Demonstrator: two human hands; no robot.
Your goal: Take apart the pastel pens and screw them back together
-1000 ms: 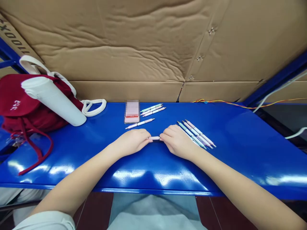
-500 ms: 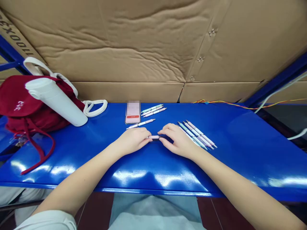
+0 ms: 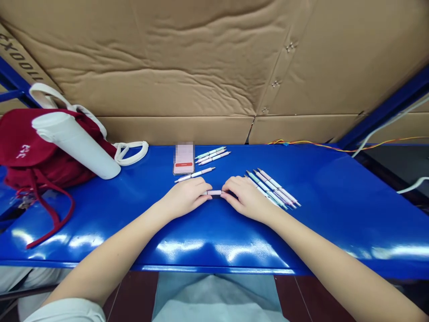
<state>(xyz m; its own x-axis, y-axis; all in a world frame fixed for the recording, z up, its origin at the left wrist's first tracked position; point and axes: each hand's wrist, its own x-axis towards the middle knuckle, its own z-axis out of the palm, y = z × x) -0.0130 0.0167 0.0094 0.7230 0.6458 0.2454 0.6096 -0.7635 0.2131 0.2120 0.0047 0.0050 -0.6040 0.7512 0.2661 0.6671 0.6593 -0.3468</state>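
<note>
My left hand [image 3: 186, 197] and right hand [image 3: 246, 200] sit close together near the middle of a glossy blue steel bench top [image 3: 321, 232], wrists angled out to either side. Between them is a short pink-and-white pen barrel [image 3: 212, 192], lying crosswise to me. The fingers of each hand are together and clamped on its 2 ends, hiding them, so only the middle shows and I cannot tell whether it is a whole pen or 1 part. Pinching from both ends, low over the bench, seems to keep it steady along its length. Just past my right fingers lies a bundle of pastel pens [image 3: 271, 190], side by side and slanted. Above my left hand, a single pen [image 3: 194, 175] lies apart. Further back, 3 more pens [image 3: 212, 155] lie beside a phone [image 3: 183, 158] with a blurred screen. At the left end, a white bottle [image 3: 77, 145] leans on a maroon bag [image 3: 23, 143], with a white tote handle [image 3: 130, 152] beside it. Cardboard sheeting [image 3: 174, 67] lines the wall behind, and orange and yellow wires [image 3: 318, 146] run along the back edge.
</note>
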